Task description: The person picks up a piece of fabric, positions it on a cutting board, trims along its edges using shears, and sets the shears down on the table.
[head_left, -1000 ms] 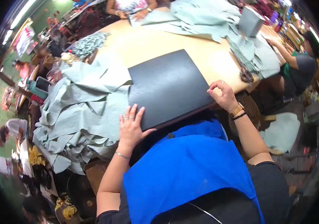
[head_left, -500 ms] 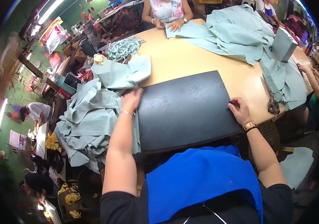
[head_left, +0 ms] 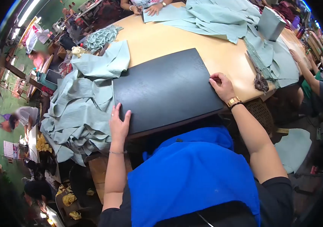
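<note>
A black rectangular board lies on the table in front of me. My left hand rests at its near left edge, thumb and fingers spread, holding nothing. My right hand is beside the board's right edge, fingers curled and thumb close to the index finger. Whatever may be between those fingertips is too small to make out. Left of the board, a heap of crumpled pale green cloth hangs over the table edge, close to my left hand.
Across the tan table, another person's hands rest by green cloth. A grey-green box-like block stands at right, near a dark bundle. Cloth strips lie at far left. A co-worker's arm reaches in from the right.
My left hand has come off the cloth at the board's far left and moved nearer me, its fingers now spread. My right hand stays by the right edge. The whole view has shifted.
</note>
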Tool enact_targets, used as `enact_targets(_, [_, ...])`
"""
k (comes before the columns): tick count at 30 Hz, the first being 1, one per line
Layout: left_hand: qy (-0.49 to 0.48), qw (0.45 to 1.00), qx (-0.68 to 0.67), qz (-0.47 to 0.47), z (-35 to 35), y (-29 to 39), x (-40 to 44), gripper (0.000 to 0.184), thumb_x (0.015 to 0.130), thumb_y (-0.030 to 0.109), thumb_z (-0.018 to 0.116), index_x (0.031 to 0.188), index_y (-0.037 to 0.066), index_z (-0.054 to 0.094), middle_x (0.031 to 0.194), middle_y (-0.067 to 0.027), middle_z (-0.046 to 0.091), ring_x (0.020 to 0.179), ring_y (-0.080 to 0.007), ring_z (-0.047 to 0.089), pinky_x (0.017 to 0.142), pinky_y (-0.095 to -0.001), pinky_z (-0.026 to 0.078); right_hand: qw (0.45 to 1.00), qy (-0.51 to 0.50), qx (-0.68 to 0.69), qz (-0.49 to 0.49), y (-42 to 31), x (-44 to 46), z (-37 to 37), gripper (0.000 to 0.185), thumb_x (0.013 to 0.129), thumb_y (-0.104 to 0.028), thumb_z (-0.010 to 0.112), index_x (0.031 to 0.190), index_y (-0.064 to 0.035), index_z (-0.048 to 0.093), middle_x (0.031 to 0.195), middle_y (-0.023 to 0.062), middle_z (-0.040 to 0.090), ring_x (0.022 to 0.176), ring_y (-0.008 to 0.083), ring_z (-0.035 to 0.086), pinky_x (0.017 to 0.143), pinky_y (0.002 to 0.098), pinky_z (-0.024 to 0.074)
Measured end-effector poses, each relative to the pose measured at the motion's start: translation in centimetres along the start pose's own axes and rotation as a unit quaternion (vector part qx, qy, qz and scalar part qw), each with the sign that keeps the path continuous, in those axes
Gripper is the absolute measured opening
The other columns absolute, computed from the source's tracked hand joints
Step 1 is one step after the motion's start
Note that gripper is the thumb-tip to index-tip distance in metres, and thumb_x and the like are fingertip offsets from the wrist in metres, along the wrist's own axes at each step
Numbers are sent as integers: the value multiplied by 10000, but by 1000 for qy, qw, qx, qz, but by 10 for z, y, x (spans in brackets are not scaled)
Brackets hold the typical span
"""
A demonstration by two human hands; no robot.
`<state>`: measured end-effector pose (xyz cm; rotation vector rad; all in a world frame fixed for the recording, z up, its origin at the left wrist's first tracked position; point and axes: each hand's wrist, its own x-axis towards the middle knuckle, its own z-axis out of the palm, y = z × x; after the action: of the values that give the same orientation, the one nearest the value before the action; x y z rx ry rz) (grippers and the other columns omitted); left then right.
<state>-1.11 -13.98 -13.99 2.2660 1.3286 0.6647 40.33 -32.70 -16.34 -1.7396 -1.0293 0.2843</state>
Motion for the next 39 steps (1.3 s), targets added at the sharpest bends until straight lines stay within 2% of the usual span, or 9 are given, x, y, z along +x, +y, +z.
enact_targets(5, [3, 998, 61, -3, 2, 5, 3, 673, 840, 511, 613, 1389, 172, 421, 1466, -210, 347, 1349, -358, 348, 1062, -631, 217, 1000, 1, 2, 8, 5, 4, 7, 167, 863, -145, 660, 974, -25, 627, 904, 82, 667, 856, 167, 648, 794, 290, 516])
enact_targets(8, [18, 996, 79, 26, 0, 12, 4, 626, 854, 387, 646, 1354, 64, 451, 1391, -293, 406, 1299, -412, 397, 1064, -426, 331, 1000, -2, -7, -3, 5, 5, 8, 187, 857, -187, 662, 962, -37, 627, 891, 93, 671, 849, 189, 651, 784, 308, 515])
enact_targets(10, [17, 996, 79, 29, 2, 9, 5, 621, 861, 381, 644, 1357, 62, 449, 1405, -275, 402, 1321, -390, 380, 1087, -412, 304, 998, 3, -61, -20, 4, 6, 5, 210, 852, -218, 661, 959, -41, 627, 890, 106, 670, 844, 209, 652, 783, 319, 513])
enact_targets(11, [4, 998, 58, 17, 7, -1, 7, 686, 845, 498, 614, 1386, 122, 424, 1436, -217, 389, 1340, -365, 360, 1072, -575, 245, 997, 2, -75, -20, -1, 6, 2, 223, 849, -234, 656, 956, -41, 626, 893, 116, 669, 846, 222, 653, 787, 327, 513])
enact_targets(13, [10, 998, 34, 59, 4, 3, 8, 617, 866, 387, 634, 1341, 35, 459, 1390, -253, 427, 1299, -389, 400, 1074, -415, 315, 996, -1, -85, -22, -3, 5, 3, 239, 847, -256, 646, 953, -42, 626, 897, 128, 668, 849, 235, 654, 791, 337, 512])
enact_targets(22, [1, 996, 52, 69, 4, 5, 6, 607, 895, 372, 597, 1369, 31, 434, 1402, -264, 407, 1329, -380, 360, 1093, -418, 286, 997, 9, -60, -39, -3, -1, 3, 198, 848, -251, 627, 933, -73, 627, 912, 106, 666, 869, 231, 656, 805, 341, 505])
enact_targets(30, [36, 998, 20, 50, 3, 7, 2, 599, 844, 348, 671, 1304, 5, 498, 1327, -268, 489, 1271, -391, 436, 1067, -405, 332, 994, 9, -102, -32, -6, -1, 2, 250, 861, -283, 618, 965, -57, 638, 911, 139, 663, 864, 286, 636, 777, 381, 493])
enact_targets(35, [43, 998, 52, 17, 1, 8, 1, 632, 799, 434, 684, 1301, 94, 503, 1390, -258, 430, 1262, -382, 452, 1033, -526, 309, 996, 6, -77, -34, -5, 1, 6, 201, 870, -200, 621, 968, -26, 598, 917, 143, 645, 852, 279, 633, 784, 367, 497])
enact_targets(39, [33, 998, 45, 0, -2, 12, 3, 641, 800, 454, 678, 1308, 107, 499, 1405, -240, 421, 1300, -362, 415, 1045, -561, 290, 997, -6, -71, -42, -5, 6, 4, 170, 869, -142, 613, 975, -14, 579, 920, 137, 630, 857, 261, 625, 799, 349, 497])
